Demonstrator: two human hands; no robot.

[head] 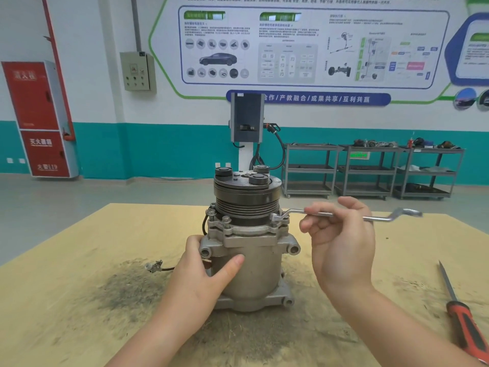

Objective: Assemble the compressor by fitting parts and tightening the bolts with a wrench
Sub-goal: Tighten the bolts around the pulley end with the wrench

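Standing upright on the bench (79, 260), the compressor (248, 250) is gripped by the left hand (209, 268) while the wrench (344, 215), pinched by the right hand (341, 242), is best kept seated squarely on the flange bolt (284, 215).

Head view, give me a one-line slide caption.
Left hand steadies upright compressor; right hand holds wrench on flange bolt.

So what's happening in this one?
A person is working on a compressor standing upright on a wooden table. The left hand grips its body, steadying it, while the right hand holds a wrench whose end sits on a bolt at the flange. A screwdriver lies untouched at the right.
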